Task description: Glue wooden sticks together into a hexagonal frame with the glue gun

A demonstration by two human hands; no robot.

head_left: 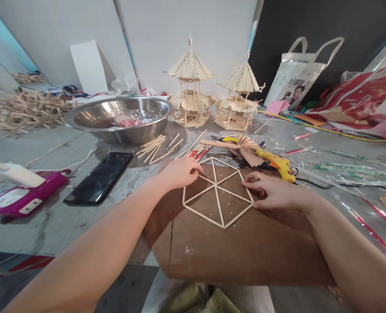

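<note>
A hexagon of thin wooden sticks with spokes (217, 192) lies flat on a brown cardboard sheet (232, 248). My left hand (179, 172) rests at its upper left corner, fingers curled and pressing down on a stick there. At the right corner, my right hand (268, 190) has its fingers pressed together on the frame's edge, with a ring on one finger. Neither hand lifts the frame.
Behind lie loose sticks (153, 148), a yellow glue gun (276, 163), a fan of sticks (245, 150), a steel bowl (119, 117) and two stick pagodas (190, 89) (240, 100). At the left are a black phone (99, 178) and a pink case (23, 195). Bags stand at the back right.
</note>
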